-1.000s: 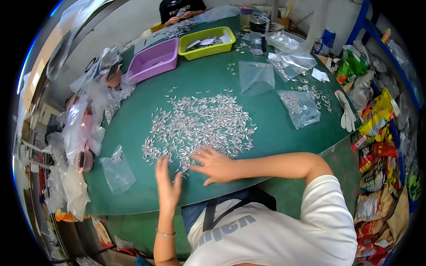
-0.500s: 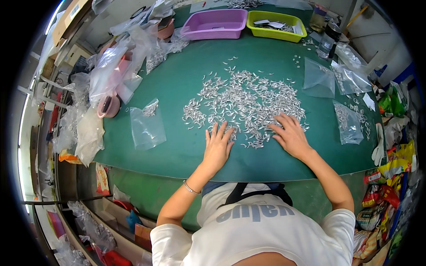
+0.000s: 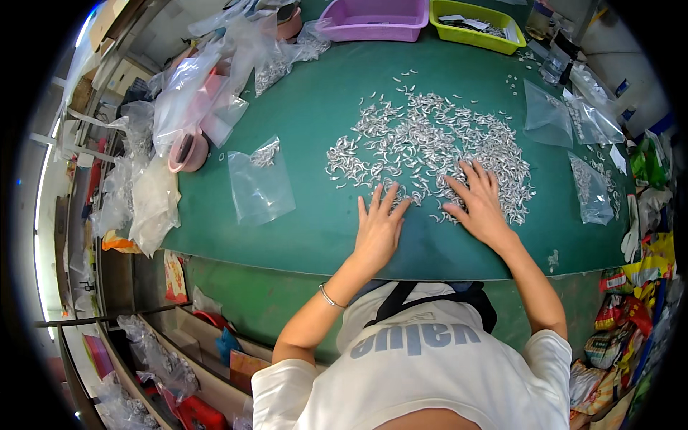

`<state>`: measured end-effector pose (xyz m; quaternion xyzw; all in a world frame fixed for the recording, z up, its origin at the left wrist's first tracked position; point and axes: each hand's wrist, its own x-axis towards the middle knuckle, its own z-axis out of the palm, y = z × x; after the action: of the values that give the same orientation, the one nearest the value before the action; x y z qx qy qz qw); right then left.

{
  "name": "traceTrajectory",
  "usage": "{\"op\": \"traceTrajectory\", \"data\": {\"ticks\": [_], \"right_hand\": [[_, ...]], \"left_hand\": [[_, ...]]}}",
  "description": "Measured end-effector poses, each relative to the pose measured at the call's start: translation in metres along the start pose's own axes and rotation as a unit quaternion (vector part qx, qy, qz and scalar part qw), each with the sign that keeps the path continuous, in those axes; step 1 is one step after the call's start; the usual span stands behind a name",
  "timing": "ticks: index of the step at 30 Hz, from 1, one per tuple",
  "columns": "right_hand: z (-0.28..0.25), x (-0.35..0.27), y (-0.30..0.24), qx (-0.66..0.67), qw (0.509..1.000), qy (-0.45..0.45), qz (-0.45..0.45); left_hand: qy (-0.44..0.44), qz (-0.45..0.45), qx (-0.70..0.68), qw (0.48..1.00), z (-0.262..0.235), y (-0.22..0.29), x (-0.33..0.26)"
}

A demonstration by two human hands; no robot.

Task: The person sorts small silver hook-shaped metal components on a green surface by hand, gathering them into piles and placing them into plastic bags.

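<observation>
Small curved silver metal pieces (image 3: 423, 132) lie in a broad, loose heap on the green tabletop (image 3: 315, 93). At the heap's near edge, my left hand (image 3: 378, 228) rests with its fingers apart, their tips beside a few pieces. My right hand (image 3: 480, 206) lies palm down over the near right part, fingers spread and touching the pieces. Neither hand grips anything that shows; what lies under the right palm is hidden. Left of the heap is a clear plastic bag (image 3: 259, 190) with a few similar pieces near its top.
A purple tub (image 3: 373, 32) and a yellow-green tub (image 3: 476, 37) stand at the far side. Plastic bags (image 3: 186, 100) and a pink cup (image 3: 188, 152) crowd the left. More clear bags (image 3: 592, 190) and a jar (image 3: 557, 61) line the right. The table's near edge is before my body.
The whole view has shifted, so the table appears further right and higher. Against the heap, my right hand has moved slightly left and its fingers have spread. My left hand stays near the same edge.
</observation>
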<state>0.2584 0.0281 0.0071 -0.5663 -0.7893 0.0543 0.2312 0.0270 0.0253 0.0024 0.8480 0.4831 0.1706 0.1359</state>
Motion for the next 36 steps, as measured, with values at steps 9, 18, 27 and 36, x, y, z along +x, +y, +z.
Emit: {"op": "traceTrajectory", "data": {"ticks": [9, 18, 27, 36], "right_hand": [[-0.01, -0.009, 0.015, -0.02, 0.999, 0.043, 0.02], [-0.012, -0.006, -0.025, 0.035, 0.993, 0.076, 0.078], [0.008, 0.007, -0.028, 0.036, 0.997, 0.031, 0.054], [0.004, 0.011, -0.028, 0.072, 0.994, 0.034, 0.07]], "left_hand": [[0.103, -0.086, 0.022, 0.991, -0.014, -0.039, 0.003], [0.07, -0.055, -0.015, 0.996, -0.008, -0.023, 0.004], [0.057, -0.041, -0.101, 0.992, -0.003, 0.005, 0.015], [0.056, -0.046, -0.06, 0.996, 0.002, 0.004, 0.024]]}}
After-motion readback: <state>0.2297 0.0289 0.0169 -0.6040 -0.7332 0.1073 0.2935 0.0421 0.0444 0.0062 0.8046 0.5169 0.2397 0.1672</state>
